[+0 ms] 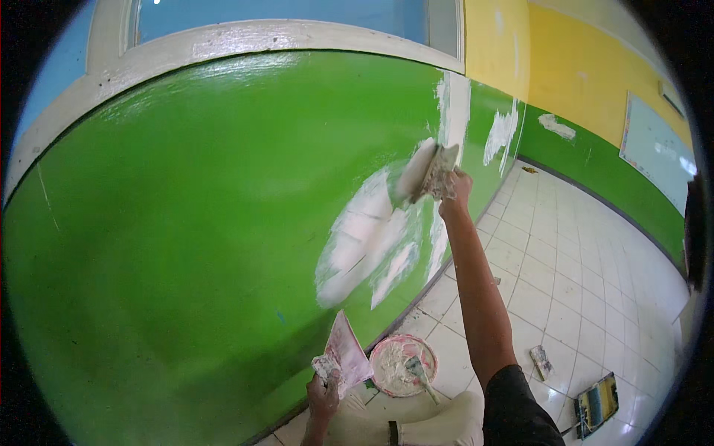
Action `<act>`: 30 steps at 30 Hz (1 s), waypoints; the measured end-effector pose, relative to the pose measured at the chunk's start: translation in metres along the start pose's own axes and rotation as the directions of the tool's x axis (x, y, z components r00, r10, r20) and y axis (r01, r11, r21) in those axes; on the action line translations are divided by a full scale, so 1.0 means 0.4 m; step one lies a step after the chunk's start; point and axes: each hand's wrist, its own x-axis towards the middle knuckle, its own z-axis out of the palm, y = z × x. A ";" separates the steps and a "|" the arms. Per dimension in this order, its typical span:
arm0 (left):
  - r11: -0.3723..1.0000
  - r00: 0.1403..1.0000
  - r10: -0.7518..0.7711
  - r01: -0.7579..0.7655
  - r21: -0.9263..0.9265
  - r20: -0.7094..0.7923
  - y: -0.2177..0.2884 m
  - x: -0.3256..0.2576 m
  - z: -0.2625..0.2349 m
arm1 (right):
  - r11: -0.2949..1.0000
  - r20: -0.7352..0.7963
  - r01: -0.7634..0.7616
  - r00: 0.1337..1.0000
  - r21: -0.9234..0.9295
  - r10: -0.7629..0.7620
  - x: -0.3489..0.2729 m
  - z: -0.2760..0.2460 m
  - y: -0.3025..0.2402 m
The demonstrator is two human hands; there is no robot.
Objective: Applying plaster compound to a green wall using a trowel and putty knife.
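My right hand point(459, 187) reaches out to the green wall point(208, 171), its fingers closed round a putty-smeared scraper point(439, 169). The wide blade lies against the wall at the upper end of a white putty patch point(355, 232), slightly blurred. Lower down, my left hand point(323, 398) grips a pinkish-white hawk board point(346, 351) by its putty-caked handle. Beside the board, a round tub point(436, 358) of white putty stands on the floor. A putty-coated tool with a pale handle point(427, 385) leans in it.
White tiles point(535, 275) cover the floor to the right. A paint tray point(597, 406) and a small putty-smeared block point(541, 363) lie at the lower right. More putty patches point(500, 135) mark the wall near the corner. A white-framed window point(260, 36) runs above the green.
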 end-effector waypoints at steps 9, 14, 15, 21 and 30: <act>0.999 0.999 -0.007 0.009 -0.045 0.048 0.014 0.000 0.014 | 0.961 0.386 0.275 0.888 -0.008 -0.251 -0.160 0.073 -0.192; 0.997 0.996 -0.080 0.080 -0.002 0.046 -0.009 -0.015 0.004 | 0.752 0.228 0.543 0.840 -0.374 -0.493 -0.038 -0.051 -0.129; 0.994 0.993 -0.103 0.104 -0.016 0.055 -0.013 -0.017 0.002 | 0.751 0.226 0.543 0.840 -0.377 -0.494 -0.006 -0.079 -0.083; 1.000 1.000 -0.005 0.005 -0.013 0.006 0.016 -0.019 -0.009 | 0.848 0.231 0.459 0.884 -0.265 -0.407 0.013 -0.112 0.112; 0.997 0.995 -0.073 0.071 0.040 0.062 -0.037 -0.034 -0.010 | 0.683 0.201 0.548 0.829 -0.483 -0.522 -0.196 -0.022 0.158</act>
